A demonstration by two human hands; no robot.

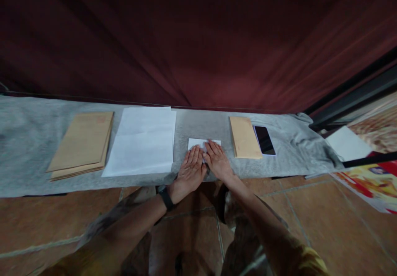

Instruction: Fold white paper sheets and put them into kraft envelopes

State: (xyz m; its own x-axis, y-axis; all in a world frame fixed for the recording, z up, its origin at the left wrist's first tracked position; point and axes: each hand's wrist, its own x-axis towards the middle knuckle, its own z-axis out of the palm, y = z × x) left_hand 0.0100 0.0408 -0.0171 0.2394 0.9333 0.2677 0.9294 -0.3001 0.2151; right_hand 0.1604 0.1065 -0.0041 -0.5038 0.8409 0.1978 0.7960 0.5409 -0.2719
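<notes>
My left hand (190,168) and my right hand (217,158) lie flat side by side, fingers stretched out, pressing on a small folded white paper (196,142) on the grey cloth (31,143). Most of the paper is hidden under my fingers. A black band sits on my left wrist. A stack of white sheets (142,141) lies just left of my hands. A small stack of tan envelopes (245,137) lies just to the right.
A larger stack of tan envelopes (82,143) lies at the left. A dark phone (264,140) rests beside the right envelopes. A dark red curtain (198,40) hangs behind. Tiled floor (310,210) is below, printed papers (369,181) at right.
</notes>
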